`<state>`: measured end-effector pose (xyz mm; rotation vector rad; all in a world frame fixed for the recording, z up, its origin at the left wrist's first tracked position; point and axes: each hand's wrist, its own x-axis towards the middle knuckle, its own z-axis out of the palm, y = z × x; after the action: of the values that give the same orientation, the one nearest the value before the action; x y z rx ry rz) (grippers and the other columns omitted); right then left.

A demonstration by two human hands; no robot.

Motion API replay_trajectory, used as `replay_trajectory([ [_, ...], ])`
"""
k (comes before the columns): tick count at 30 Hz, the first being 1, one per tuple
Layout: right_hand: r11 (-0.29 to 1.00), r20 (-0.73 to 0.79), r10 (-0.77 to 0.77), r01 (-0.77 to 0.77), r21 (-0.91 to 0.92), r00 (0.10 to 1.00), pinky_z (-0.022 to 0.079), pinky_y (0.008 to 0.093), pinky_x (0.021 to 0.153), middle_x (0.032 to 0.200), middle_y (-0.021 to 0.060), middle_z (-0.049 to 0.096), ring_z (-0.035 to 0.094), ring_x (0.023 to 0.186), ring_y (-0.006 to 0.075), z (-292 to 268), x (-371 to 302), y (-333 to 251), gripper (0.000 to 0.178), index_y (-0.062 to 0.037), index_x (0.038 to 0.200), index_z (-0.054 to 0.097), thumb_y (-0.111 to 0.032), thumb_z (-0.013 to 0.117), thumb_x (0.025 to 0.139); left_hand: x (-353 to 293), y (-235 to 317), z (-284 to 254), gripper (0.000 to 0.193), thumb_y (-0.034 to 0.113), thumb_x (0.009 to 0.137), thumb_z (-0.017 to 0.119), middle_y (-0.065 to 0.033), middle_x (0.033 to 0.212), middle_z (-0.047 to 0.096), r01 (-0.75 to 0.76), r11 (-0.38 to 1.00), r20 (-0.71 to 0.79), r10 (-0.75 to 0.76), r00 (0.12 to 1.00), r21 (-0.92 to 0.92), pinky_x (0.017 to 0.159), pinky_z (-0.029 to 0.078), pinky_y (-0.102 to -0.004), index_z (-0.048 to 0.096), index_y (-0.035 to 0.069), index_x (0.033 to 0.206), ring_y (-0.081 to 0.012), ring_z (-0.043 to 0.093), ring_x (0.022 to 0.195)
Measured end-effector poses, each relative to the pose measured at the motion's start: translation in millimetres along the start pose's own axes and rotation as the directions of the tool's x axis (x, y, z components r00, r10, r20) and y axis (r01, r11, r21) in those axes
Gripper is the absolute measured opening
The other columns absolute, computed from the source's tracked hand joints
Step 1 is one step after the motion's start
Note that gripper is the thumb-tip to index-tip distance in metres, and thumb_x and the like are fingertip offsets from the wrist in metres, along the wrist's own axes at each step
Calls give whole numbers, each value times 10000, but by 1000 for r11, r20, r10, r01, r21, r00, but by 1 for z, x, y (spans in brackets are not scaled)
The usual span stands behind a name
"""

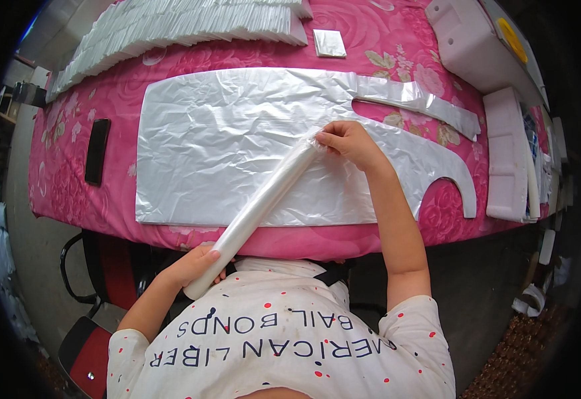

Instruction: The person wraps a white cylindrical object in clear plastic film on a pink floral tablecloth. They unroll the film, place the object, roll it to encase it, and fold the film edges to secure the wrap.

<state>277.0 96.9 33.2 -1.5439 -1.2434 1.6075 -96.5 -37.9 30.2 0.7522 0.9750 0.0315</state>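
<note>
A long narrow strip of folded clear plastic film (258, 205) slants across in front of me. Its lower end, close to my body, is in the grip of my left hand (194, 265), fingers wrapped round it. At the upper end, my right hand (348, 142) pinches the film between thumb and fingertips. Beneath the strip lies a flat stack of whitish plastic aprons (204, 146), wrinkled on top, with curved cut-outs and straps toward the right. The strip's upper part hangs over this stack; whether it touches cannot be made out.
A pink flowered cloth (64, 159) covers the table. Rows of folded white packets (191, 26) stand at the far left, and one square packet (330, 43) lies apart. A black phone (97, 151) rests at left. White foam boxes (505, 156) line the right; red chairs (112, 266) stand lower left.
</note>
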Motion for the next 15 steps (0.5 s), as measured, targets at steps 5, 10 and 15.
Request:
replay_trajectory([
  [5,999,-70,-24,22,-37,997,407,189,539,686,-25,584,502,589,43,-9,-2,1,171,-27,865,654,-195,646,834,-4,1,-5,501,442,855,539,-91,799,598,43,999,6,-43,999,-11,652,496,-272,509,11,1108,-131,586,685],
  [10,989,-236,-110,84,-119,965,399,199,538,666,-29,573,490,580,43,-48,1,14,191,-7,878,660,-192,637,836,-14,-6,-12,441,338,859,567,-95,841,602,95,995,0,-95,996,21,685,496,-284,491,1,1132,-135,588,714],
  [15,950,-520,-185,16,-311,834,399,205,511,656,-27,570,487,557,47,-125,-4,38,209,2,878,657,-202,629,840,-34,-16,-24,465,323,834,608,-74,901,608,133,984,28,-137,990,119,748,479,-286,511,-10,1143,-126,581,795],
])
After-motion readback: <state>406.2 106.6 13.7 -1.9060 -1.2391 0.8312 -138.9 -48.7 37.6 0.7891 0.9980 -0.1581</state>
